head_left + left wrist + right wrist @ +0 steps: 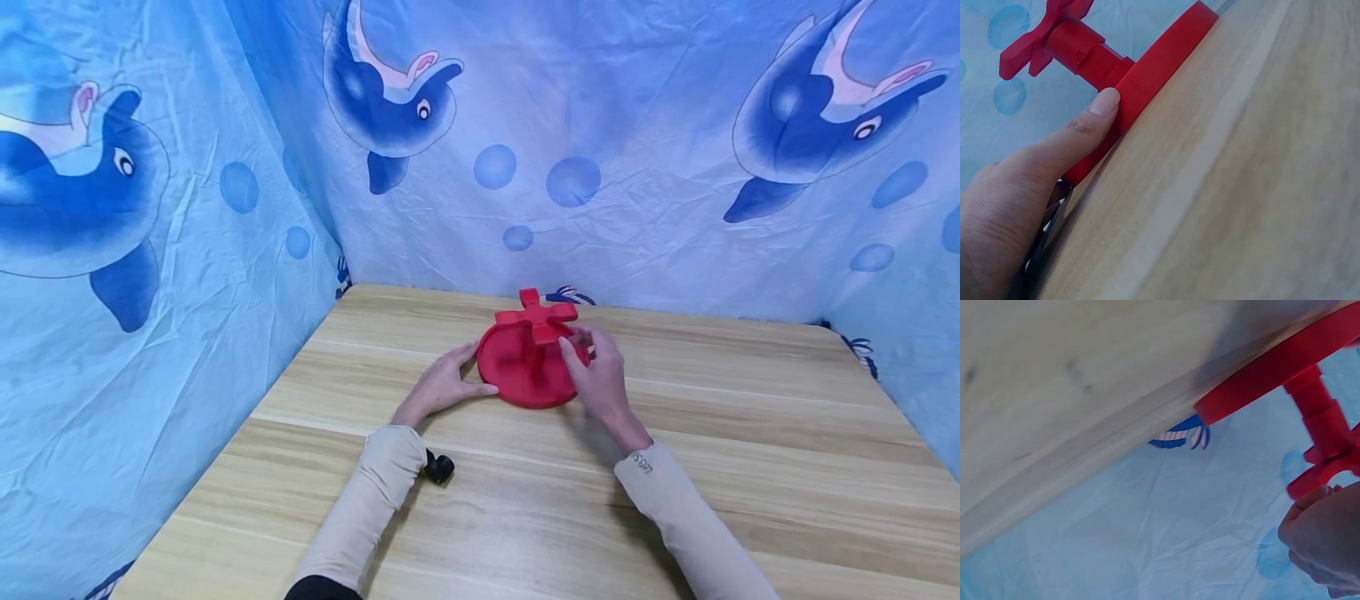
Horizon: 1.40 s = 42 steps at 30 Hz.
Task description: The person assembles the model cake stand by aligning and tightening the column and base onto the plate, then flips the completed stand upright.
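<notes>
A red round base (502, 375) with a raised rim lies flat on the wooden table. From its middle rises a red post (1082, 53), stepped in width, topped by a red cross-shaped piece (536, 316) with blunt arms. My left hand (444, 385) holds the base by its left side, thumb against the front of the rim and fingers round the back. At the right, my right hand (602, 375) has its thumb and curled fingers at an arm of the cross-shaped top; the right wrist view shows the fingertips right at that arm's end.
The wooden table (510, 517) ends just behind the base. A blue curtain (645, 258) printed with dolphins hangs along the back and sides. Beside the left sleeve is a small black device (440, 468).
</notes>
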Motion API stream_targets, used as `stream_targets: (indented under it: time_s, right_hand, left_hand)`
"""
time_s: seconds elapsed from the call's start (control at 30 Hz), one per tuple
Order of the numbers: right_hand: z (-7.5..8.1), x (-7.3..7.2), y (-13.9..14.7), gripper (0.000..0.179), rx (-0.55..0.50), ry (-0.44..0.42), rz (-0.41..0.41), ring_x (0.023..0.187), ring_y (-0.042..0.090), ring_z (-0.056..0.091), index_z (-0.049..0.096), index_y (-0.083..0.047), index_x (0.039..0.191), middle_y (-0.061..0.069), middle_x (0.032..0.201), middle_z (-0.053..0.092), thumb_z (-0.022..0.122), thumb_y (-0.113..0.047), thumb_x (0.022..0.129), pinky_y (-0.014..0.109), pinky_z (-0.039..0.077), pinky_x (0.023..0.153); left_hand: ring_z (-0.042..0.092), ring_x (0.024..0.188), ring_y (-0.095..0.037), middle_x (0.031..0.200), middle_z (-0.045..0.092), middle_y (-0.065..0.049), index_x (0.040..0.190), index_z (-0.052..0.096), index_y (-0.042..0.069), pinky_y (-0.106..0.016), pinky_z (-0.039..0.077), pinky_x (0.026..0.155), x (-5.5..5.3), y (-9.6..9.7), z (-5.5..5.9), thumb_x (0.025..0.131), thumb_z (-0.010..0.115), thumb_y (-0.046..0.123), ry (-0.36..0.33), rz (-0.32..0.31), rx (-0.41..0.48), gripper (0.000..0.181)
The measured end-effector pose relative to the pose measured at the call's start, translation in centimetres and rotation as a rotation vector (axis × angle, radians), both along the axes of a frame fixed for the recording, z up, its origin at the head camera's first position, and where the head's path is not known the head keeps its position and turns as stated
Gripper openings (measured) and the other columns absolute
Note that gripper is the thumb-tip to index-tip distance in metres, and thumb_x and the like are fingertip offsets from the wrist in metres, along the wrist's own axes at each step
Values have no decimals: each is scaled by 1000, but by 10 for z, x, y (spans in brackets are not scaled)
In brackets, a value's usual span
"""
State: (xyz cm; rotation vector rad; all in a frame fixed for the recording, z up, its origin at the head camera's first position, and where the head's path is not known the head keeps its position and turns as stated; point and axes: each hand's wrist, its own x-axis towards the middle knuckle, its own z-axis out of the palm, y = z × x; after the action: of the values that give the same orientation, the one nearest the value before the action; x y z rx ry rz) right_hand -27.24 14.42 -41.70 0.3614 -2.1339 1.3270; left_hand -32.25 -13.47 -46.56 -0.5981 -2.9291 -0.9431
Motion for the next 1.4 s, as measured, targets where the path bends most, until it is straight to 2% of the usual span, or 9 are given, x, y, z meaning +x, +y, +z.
stream_targets:
  time_s: [0.07, 0.2, 0.3, 0.43, 0.6, 0.77, 1.03, 1.4]
  right_hand:
    - [-1, -4, 4, 35, -6, -2, -19, 94, 31, 60, 63, 7, 127, 18, 105, 66, 73, -8, 97, 35, 49, 74]
    - [-3, -15, 12, 37, -18, -15, -16, 102, 40, 59, 60, 9, 129, 24, 114, 63, 70, -8, 98, 49, 51, 81]
    - [-4, -22, 16, 44, -11, -66, 10, 113, 41, 57, 55, 8, 139, 25, 126, 58, 67, -11, 101, 57, 50, 90]
    - [-4, -29, 18, 54, 20, -142, 57, 127, 40, 51, 45, 3, 152, 24, 140, 52, 62, -15, 104, 59, 48, 101]
    - [-4, -35, 19, 58, 25, -190, 116, 134, 38, 47, 37, 1, 158, 22, 149, 48, 58, -12, 106, 55, 47, 105]
    - [-4, -36, 20, 58, 20, -204, 156, 131, 37, 49, 36, 0, 159, 22, 148, 49, 58, -10, 106, 53, 49, 102]
    - [-4, -33, 18, 52, 16, -177, 122, 114, 33, 57, 47, 0, 153, 21, 133, 56, 62, -8, 104, 38, 52, 89]
    - [-2, -23, 17, 47, 28, -137, 108, 109, 28, 58, 58, -2, 143, 16, 128, 59, 71, -10, 99, 24, 51, 80]
  left_hand:
    - [34, 150, -30, 165, 36, -7, 164, 32, 16, -53, 33, 118, 0, 0, 0, 81, 77, 69, -3, 0, 6, 108]
    - [34, 150, -30, 165, 36, -6, 164, 32, 16, -54, 34, 118, 1, 0, 0, 80, 78, 69, -11, 2, 15, 108]
    - [34, 150, -30, 165, 36, -7, 164, 32, 16, -54, 34, 118, 1, 1, 1, 80, 78, 68, -14, 1, 19, 109]
    - [34, 150, -31, 165, 37, -7, 164, 32, 16, -55, 34, 117, 1, 1, 1, 80, 78, 68, -11, 1, 20, 109]
    - [34, 150, -30, 165, 37, -7, 164, 32, 16, -55, 34, 118, 1, 2, 0, 81, 77, 69, -10, 0, 20, 108]
    - [33, 150, -30, 164, 37, -7, 163, 33, 16, -54, 33, 118, 2, 1, 1, 80, 79, 67, -19, 4, 27, 108]
    - [33, 150, -30, 165, 36, -8, 163, 33, 15, -53, 32, 119, 2, 0, 1, 81, 79, 67, -2, 2, 25, 107]
    - [33, 150, -29, 166, 33, -7, 164, 32, 15, -52, 32, 119, 3, 1, 2, 81, 78, 66, -5, -2, 29, 107]
